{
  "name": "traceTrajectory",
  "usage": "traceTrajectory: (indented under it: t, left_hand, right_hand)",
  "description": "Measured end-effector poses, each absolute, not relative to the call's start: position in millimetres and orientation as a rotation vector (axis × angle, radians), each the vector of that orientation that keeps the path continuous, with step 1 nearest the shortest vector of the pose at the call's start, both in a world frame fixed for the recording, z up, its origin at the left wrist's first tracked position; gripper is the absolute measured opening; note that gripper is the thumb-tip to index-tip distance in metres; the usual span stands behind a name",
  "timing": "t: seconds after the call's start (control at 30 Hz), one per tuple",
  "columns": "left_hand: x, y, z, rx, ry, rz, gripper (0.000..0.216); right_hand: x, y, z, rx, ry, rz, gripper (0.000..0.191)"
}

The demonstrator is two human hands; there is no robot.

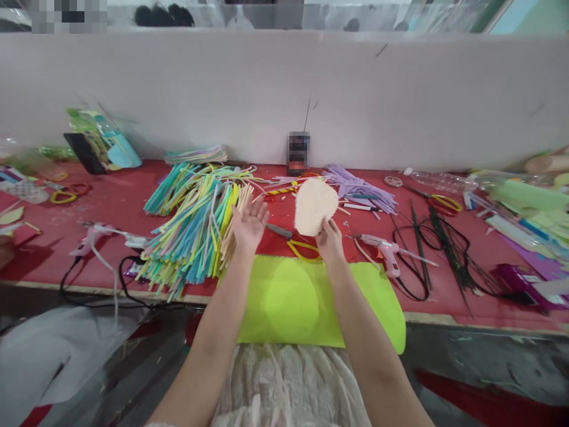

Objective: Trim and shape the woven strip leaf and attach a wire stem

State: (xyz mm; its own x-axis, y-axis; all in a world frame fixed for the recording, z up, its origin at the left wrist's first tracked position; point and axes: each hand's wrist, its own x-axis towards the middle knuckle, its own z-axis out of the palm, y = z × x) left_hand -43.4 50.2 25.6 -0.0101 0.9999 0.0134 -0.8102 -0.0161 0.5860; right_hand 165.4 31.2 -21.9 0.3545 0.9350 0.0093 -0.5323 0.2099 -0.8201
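My right hand [329, 238] pinches the lower right edge of a cream, rounded flat piece [315, 207], held up above the red table. Palm up and fingers spread, my left hand [249, 224] holds nothing; it is beside a big bundle of pastel pipe cleaners [191, 231]. Between my hands lie yellow-handled scissors [304, 249], their blades pointing left. A bright yellow-green sheet [291, 302] spreads under my forearms and hangs over the table's front edge.
A pink glue gun [386, 252] with a black cord lies right, another glue gun [95, 234] left. Purple pipe cleaners [358, 187], a pen [361, 207] and dark thin stems [448, 249] lie on the red table [120, 201]. A white partition [200, 89] stands behind.
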Motion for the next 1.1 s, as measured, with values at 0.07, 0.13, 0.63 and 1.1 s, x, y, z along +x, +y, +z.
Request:
traceTrajectory:
  t: [0.07,0.13,0.63,1.1]
  left_hand:
    - [-56,51,27,0.439,0.428,1.652,0.043]
    - [-62,54,25,0.409,0.461,1.69,0.036]
    - [28,15,-11,2.271,1.091,0.783,0.04]
    - [-54,56,-10,1.803,2.128,1.052,0.02]
  right_hand:
    - [170,33,-22,-0.799,-0.532,1.101,0.017]
    - [171,34,-23,-0.787,-0.505,1.096,0.017]
    - [174,39,-33,-0.81,-0.568,1.127,0.016]
    - [171,36,-29,-0.695,-0.463,1.198,0.015]
